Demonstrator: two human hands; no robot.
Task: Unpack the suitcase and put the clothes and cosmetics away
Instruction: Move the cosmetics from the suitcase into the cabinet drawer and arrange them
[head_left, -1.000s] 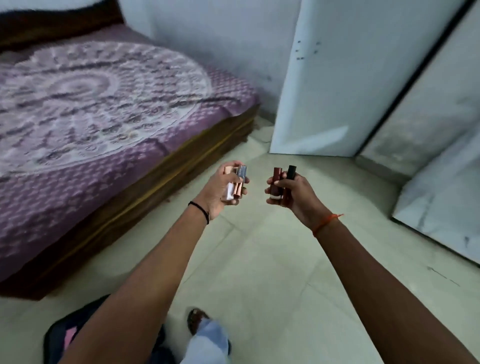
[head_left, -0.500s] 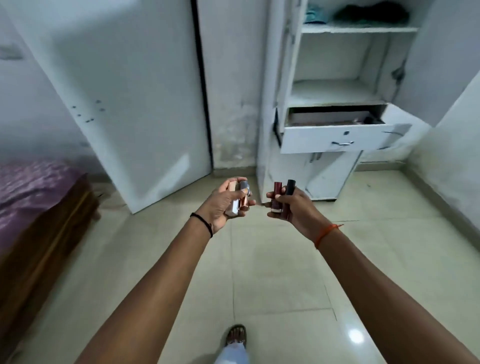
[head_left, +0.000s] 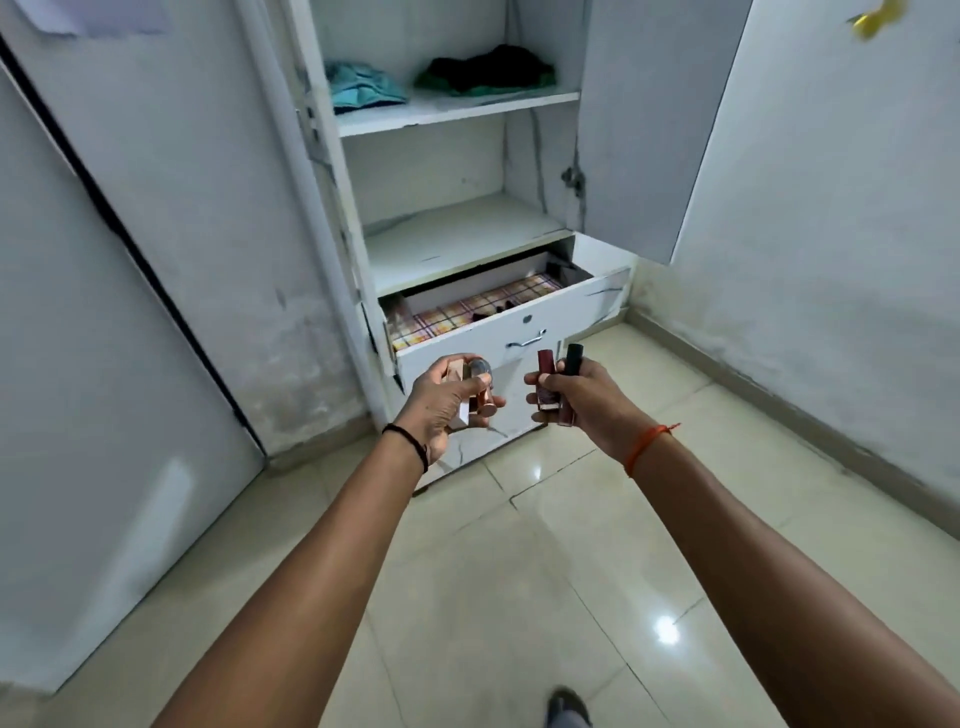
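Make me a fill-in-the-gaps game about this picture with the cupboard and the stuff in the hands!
1. The cupboard's drawer is pulled ____.
2. The right hand grips a dark red tube and a ____ tube.
3. The turquoise cloth and the dark clothes lie on the ____ shelf.
4. The left hand wears a ____ wristband.

Missing words: open; black; top; black

Open white wardrobe (head_left: 457, 156) straight ahead. Pulled-out white drawer (head_left: 519, 325) at its base, under lower shelf. Folded teal cloth (head_left: 363, 85) on upper shelf, dark cloth pile (head_left: 488, 70) to its right. Both hands w/ small cosmetic tubes just before drawer front.
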